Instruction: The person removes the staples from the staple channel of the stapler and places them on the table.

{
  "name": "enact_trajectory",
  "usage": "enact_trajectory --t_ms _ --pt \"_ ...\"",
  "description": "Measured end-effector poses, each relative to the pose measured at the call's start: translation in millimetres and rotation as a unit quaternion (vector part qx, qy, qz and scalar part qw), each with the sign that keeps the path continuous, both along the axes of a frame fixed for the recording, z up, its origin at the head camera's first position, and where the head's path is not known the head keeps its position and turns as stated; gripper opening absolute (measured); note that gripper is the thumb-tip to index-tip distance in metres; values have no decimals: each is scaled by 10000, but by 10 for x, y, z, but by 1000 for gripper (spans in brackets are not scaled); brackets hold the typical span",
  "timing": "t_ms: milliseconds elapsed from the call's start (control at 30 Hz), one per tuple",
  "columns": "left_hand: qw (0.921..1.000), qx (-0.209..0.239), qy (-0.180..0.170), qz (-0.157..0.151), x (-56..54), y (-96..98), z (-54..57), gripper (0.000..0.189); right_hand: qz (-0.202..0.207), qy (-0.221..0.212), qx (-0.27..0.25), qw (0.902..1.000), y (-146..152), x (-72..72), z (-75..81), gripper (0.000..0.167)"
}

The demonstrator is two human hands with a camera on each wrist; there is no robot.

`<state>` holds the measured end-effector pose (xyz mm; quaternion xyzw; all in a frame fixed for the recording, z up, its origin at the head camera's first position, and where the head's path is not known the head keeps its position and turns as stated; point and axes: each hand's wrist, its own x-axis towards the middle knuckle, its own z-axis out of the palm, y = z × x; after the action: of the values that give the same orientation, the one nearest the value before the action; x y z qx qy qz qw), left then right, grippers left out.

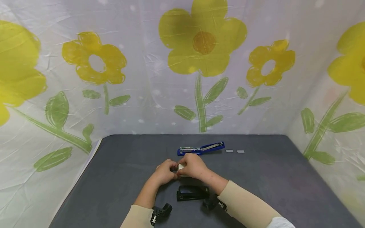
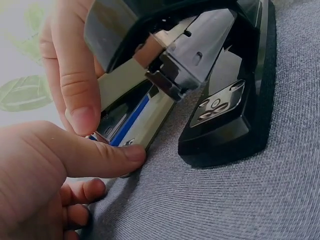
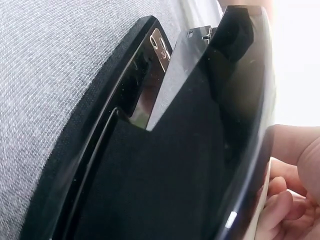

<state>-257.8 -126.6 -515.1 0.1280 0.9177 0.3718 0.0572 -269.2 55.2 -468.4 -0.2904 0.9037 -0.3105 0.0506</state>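
Note:
A cream stapler (image 1: 181, 166) is between my two hands, mostly covered by them in the head view. In the left wrist view its upper arm (image 2: 122, 82) stands raised off its base (image 2: 156, 122). My left hand (image 1: 166, 172) holds the base at the front end, thumb laid along it. My right hand (image 1: 194, 166) pinches the raised upper arm. Nearer to me lies a black stapler (image 1: 192, 192), which hides part of the cream one in both wrist views. Behind the hands a blue stapler (image 1: 201, 148) lies folded wide open, its metal channel showing.
Two short staple strips (image 1: 229, 151) lie to the right of the blue stapler on the grey cloth-covered table (image 1: 256, 190). A flower-printed curtain (image 1: 148, 95) hangs round the back and sides. Dark wrist devices (image 1: 162, 211) sit below the hands.

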Motion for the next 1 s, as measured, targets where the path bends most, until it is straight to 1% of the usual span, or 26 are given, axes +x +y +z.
enact_trajectory --t_ms 67,133,267,333,467,567,700,833,933,1000 --pt "10000 -11 28 -24 -2 12 -2 21 -6 -79 -13 10000 33 -5 16 21" --pt "10000 -28 47 -46 -4 16 -5 21 -21 -208 -136 9997 82 -14 46 22" --pt "10000 -17 17 -49 -5 15 3 19 -11 -585 -621 9964 205 -26 128 28" --pt "10000 33 -42 -9 -2 12 17 20 4 -693 -804 9943 264 -26 153 29" --pt "10000 70 -58 30 1 14 27 21 -86 -682 -1007 9925 373 -14 148 29" --pt "10000 54 -23 15 0 20 8 22 -185 -728 -1253 9893 472 2 132 29" --pt "10000 44 -20 10 0 24 -26 23 -209 -1028 -1753 9789 629 24 140 33" --pt "10000 84 9 7 10 18 -26 23 -179 -1399 -2259 9639 797 46 156 37" --pt "9999 150 50 -8 16 6 -7 23 -213 -1470 -2458 9579 914 58 161 36" --pt "9998 174 53 1 15 -1 1 23 -262 -1465 -2502 9567 984 64 160 37"
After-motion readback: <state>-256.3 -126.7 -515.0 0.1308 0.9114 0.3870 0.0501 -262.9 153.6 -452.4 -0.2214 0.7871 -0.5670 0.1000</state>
